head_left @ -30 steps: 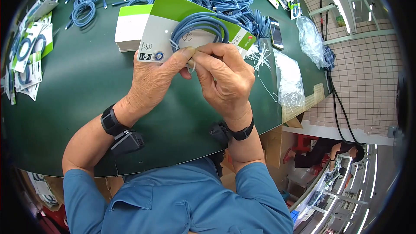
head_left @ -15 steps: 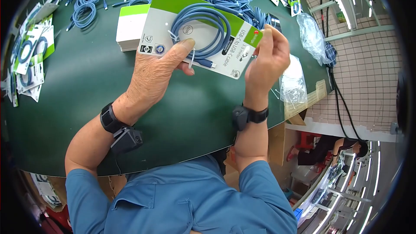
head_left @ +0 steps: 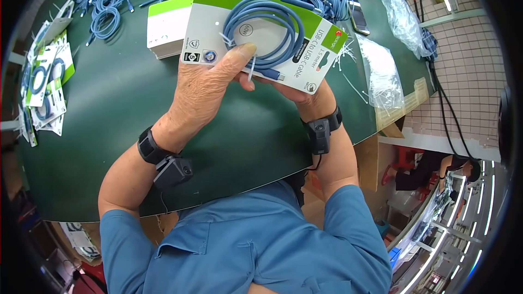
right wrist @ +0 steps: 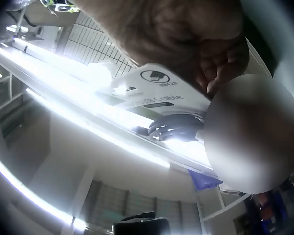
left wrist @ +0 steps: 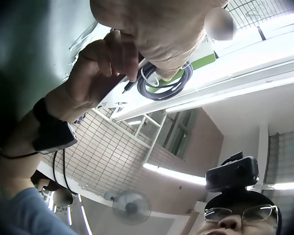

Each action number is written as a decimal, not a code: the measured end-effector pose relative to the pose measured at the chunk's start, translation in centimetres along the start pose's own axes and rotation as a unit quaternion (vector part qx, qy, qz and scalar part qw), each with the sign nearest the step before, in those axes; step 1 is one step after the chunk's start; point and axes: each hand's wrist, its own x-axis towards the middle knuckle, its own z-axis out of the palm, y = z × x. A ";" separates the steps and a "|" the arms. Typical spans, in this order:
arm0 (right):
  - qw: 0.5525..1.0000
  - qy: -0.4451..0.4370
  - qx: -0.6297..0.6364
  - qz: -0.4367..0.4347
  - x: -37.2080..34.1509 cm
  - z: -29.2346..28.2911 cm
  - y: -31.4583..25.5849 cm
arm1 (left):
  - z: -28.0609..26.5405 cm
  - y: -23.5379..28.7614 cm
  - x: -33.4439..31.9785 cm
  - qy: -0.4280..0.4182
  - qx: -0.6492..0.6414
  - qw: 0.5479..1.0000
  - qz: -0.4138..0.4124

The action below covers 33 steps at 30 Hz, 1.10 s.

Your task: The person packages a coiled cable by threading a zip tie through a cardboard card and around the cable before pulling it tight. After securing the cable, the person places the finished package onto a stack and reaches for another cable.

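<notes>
A printed USB-C cable card (head_left: 207, 27), white with a green top, is tilted in front of me in the head view. A coiled blue cable (head_left: 298, 35) lies on its face with white zip ties (head_left: 251, 69) around the coil. My left hand (head_left: 204, 90) grips the card's lower left, thumb over the cable and fingers behind. Behind the lower right edge is my right hand (head_left: 305, 98), its fingers mostly hidden by the card. In the left wrist view, bent fingers of the right hand (left wrist: 100, 61) show close by the card; I cannot tell what they hold.
A stack of blank-faced cards (head_left: 166, 27) stands left of the held card. Many coiled blue cables (head_left: 106, 0) cover the table's far side. Carded cables (head_left: 41, 87) lie at the left. Loose zip ties, a bag of zip ties (head_left: 381, 73) and a phone (head_left: 357, 15) are at the right.
My right hand left the zip tie by the coil, went to the card's right end, then moved under its lower right edge. The left hand has kept its grip on the card.
</notes>
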 end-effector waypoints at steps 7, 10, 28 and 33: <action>0.999 0.000 0.039 -0.005 -0.6 0.2 -0.3 | 0.0 0.0 -0.1 -0.004 0.015 1.000 -0.003; 0.970 0.024 -0.221 -0.095 -2.2 -1.0 0.7 | -0.1 -0.2 -0.1 0.001 0.006 1.000 -0.017; 0.956 0.118 -0.230 -0.136 -3.0 2.8 1.5 | 0.3 0.4 -0.4 -0.021 -0.017 0.997 -0.072; 0.788 0.098 -0.563 -0.228 0.0 3.6 -2.8 | 0.0 0.4 -0.4 -0.029 0.002 0.992 -0.121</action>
